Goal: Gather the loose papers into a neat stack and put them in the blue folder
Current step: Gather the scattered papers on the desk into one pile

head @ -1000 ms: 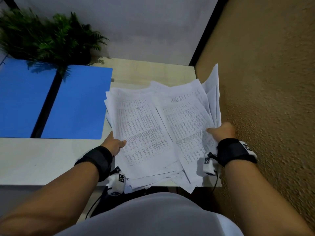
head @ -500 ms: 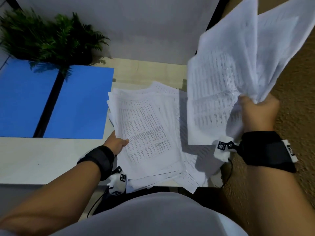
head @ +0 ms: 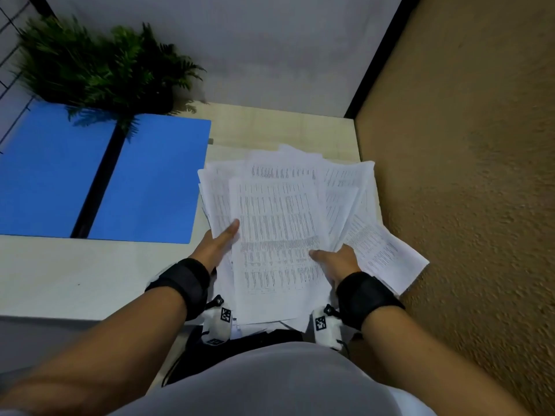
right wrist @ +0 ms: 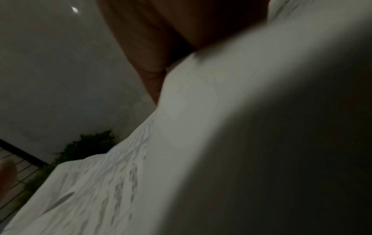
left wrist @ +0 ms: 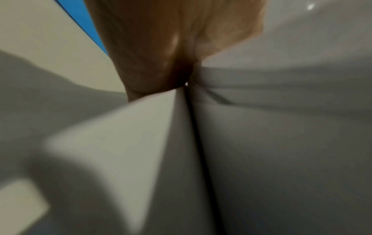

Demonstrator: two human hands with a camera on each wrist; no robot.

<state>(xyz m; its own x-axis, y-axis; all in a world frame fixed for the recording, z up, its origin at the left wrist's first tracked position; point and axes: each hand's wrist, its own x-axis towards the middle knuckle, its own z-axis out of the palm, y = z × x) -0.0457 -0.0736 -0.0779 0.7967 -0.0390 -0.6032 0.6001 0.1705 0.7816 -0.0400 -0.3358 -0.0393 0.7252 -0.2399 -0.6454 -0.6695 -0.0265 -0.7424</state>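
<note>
The folder [head: 150,178] lies open and flat on the table [head: 75,274], left of the papers [head: 279,235], with nothing in it; the plant [head: 99,67] overhangs its far edge. The papers sit in a loose, fanned pile at the table's right end, against the brown wall [head: 465,175], with several sheets skewed out to the right. Your left hand [head: 217,246] grips the pile's left edge, thumb on top and fingers hidden beneath. Your right hand [head: 336,259] grips the near-right part of the pile, thumb on the top sheet, fingers under the paper. Both wrist views are blurred and show only skin against paper. Half a second ago your right hand held a bundle raised in the air; that bundle is now down on the pile, and the left hand has hardly moved.
</note>
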